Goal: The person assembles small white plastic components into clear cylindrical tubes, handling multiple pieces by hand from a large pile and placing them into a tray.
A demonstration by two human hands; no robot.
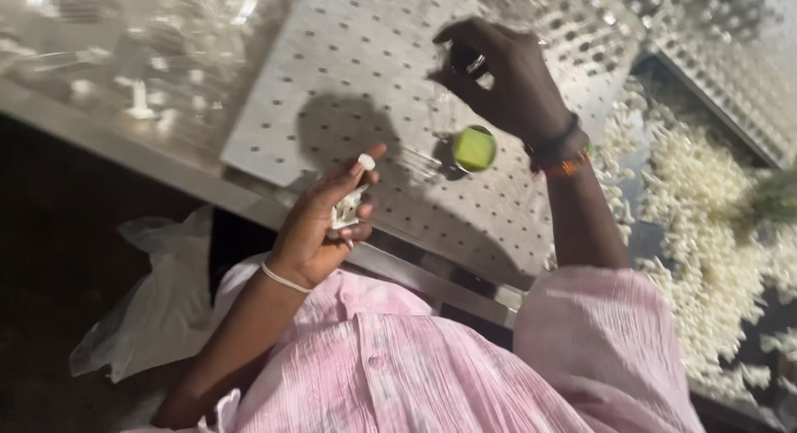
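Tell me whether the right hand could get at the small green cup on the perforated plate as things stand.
Probably yes. The right hand hovers just above the green cup, with bare perforated plate between them and nothing over the cup. Its fingers seem to pinch something small already, which could hamper a grip.

Across the middle, a flat grey metal plate (349,59) drilled with even rows of small holes, tilted in view. On it, near the lower right part, a small round green cap (475,148), lying flat and throwing a dark shadow to its left. To the right, off the plate's edge, a broad loose heap of little white plastic parts (706,234). Top right, a second plate (739,76) already studded with white parts in rows. Top left, blurred clear wrapping (124,43) on the steel bench (124,146). Lower left, below the bench, a crumpled pale plastic bag (158,308).
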